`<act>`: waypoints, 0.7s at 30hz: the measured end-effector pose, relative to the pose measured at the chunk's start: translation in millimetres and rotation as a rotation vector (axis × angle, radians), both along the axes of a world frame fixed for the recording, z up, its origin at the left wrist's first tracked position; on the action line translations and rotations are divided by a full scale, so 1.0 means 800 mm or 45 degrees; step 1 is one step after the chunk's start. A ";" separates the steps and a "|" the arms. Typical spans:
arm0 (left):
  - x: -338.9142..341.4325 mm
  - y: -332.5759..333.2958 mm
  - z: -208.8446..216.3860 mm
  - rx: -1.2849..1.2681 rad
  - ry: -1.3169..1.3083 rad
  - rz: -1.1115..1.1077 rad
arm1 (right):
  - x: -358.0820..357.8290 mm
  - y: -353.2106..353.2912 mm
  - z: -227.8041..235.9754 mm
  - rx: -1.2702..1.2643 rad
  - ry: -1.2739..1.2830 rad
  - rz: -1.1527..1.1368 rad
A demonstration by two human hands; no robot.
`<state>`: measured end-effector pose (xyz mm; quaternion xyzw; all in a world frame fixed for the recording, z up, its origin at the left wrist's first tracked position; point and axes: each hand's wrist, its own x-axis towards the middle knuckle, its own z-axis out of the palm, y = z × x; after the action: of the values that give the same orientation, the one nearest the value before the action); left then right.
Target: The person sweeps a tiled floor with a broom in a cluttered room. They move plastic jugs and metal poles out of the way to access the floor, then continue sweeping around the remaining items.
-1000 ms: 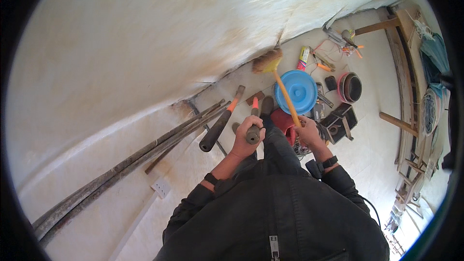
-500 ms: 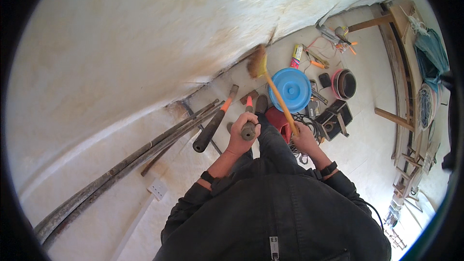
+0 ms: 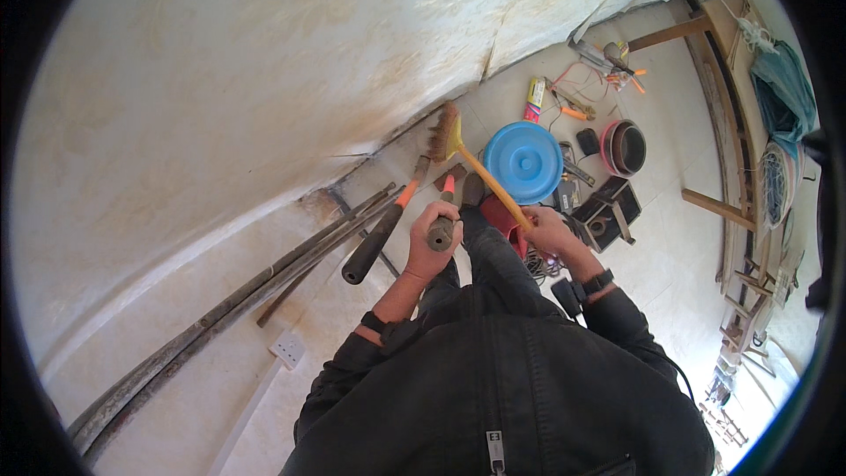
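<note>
My right hand [image 3: 551, 234] is closed round the end of a yellow-handled brush [image 3: 493, 178]. Its brown bristles, at the far end, are close to the foot of the wall. My left hand [image 3: 432, 236] grips the dark handle end of a long-handled tool [image 3: 448, 185] with an orange-red neck; its rusty, blocky head is partly hidden, so I cannot tell its exact kind. Just left of that hand, untouched, a second tool [image 3: 374, 242] with a black grip, orange neck and metal head leans at a slant.
A blue round lid [image 3: 524, 161] lies right of the brush handle, above a red container [image 3: 500, 216]. Nearby are nested bowls [image 3: 624, 148], a black crate [image 3: 606, 211] and scattered hand tools [image 3: 577, 110]. Long poles [image 3: 264, 286] lean at the left; a wooden frame [image 3: 736, 123] stands right.
The brush head has swung left and down along the wall's foot, its bristles now facing the wall. My right hand has shifted slightly left and up. My left hand keeps its grip.
</note>
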<state>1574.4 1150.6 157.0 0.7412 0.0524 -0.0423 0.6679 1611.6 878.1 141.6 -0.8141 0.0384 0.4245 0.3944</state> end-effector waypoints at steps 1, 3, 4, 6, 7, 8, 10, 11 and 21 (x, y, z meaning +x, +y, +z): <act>0.002 0.000 -0.001 -0.002 -0.012 -0.008 | -0.009 -0.006 0.004 -0.025 -0.124 -0.058; 0.004 -0.002 -0.002 -0.008 0.011 -0.014 | -0.026 -0.007 0.003 -0.073 -0.204 -0.028; 0.007 -0.005 -0.002 -0.023 0.027 -0.016 | -0.032 -0.010 0.004 -0.185 -0.176 -0.038; 0.015 -0.017 -0.002 0.005 -0.034 -0.010 | -0.031 -0.007 -0.005 -0.157 -0.310 0.030; 0.021 -0.023 -0.001 0.015 -0.089 -0.012 | -0.027 -0.007 -0.009 -0.096 -0.229 -0.048; 0.029 -0.028 0.000 0.007 -0.051 0.034 | -0.022 -0.010 -0.010 -0.036 -0.132 -0.128; 0.054 -0.039 0.002 -0.004 -0.013 0.119 | -0.011 -0.028 -0.005 0.068 0.263 -0.542; 0.073 -0.045 -0.001 0.033 -0.080 0.171 | -0.008 -0.041 0.000 0.169 0.320 -0.687; 0.185 -0.155 0.017 -0.079 -0.011 0.278 | -0.041 -0.114 0.045 0.374 0.042 -1.303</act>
<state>1722.2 1026.4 170.3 0.7100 0.1289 0.0323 0.6915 1578.8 787.2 177.9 -0.6206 0.3771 0.1914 0.6603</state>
